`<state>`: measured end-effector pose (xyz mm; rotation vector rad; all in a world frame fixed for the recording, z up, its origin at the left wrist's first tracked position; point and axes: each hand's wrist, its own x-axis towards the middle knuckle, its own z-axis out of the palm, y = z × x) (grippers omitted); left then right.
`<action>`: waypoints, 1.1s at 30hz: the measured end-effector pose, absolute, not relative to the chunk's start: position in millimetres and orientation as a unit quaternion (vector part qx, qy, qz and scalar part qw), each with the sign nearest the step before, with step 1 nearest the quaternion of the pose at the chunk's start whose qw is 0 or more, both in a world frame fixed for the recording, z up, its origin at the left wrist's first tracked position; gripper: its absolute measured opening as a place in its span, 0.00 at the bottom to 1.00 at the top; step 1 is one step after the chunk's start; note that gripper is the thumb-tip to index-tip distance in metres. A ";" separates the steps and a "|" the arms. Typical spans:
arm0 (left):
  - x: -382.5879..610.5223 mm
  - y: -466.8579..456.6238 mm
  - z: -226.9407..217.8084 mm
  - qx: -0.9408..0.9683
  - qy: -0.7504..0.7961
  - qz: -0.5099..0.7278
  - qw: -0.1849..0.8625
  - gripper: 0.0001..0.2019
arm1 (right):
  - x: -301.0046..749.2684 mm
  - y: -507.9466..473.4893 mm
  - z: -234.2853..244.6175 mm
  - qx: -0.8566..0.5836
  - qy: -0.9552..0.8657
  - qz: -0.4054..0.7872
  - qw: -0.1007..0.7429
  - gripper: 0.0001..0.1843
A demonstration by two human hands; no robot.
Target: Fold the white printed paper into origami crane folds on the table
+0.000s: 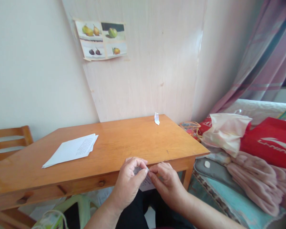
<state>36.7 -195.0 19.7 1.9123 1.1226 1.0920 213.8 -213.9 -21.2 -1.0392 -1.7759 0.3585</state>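
My left hand (130,181) and my right hand (168,183) meet just in front of the wooden table's (133,143) near edge. Both pinch a small piece of white paper (146,181) between thumb and fingers; most of the paper is hidden behind the hands. A stack of white sheets (72,149) lies on the table to the left. A small folded white paper piece (156,118) stands at the table's far edge by the wall.
A wooden chair (9,140) stands at the left end of the table. To the right is a bed with a red bag (269,141), a plastic bag (225,130) and pink cloth (259,178). A fruit poster (101,39) hangs on the wall. A green stool (79,203) sits below the table.
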 end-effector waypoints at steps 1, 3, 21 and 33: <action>36.9 -195.8 19.8 0.733 0.425 0.419 0.326 0.06 | 214.0 -214.0 -20.9 -0.429 -0.734 0.152 0.504 0.07; 36.7 -196.7 19.3 0.736 0.418 0.419 0.329 0.06 | 214.3 -213.8 -20.8 -0.429 -0.728 0.167 0.508 0.07; 28.1 -196.5 26.1 0.830 0.447 0.312 0.114 0.04 | 219.8 -211.4 -18.5 -0.418 -0.664 0.307 0.538 0.10; 28.9 -200.5 29.7 0.839 0.444 0.299 0.099 0.04 | 219.1 -209.1 -21.5 -0.438 -0.661 0.304 0.528 0.12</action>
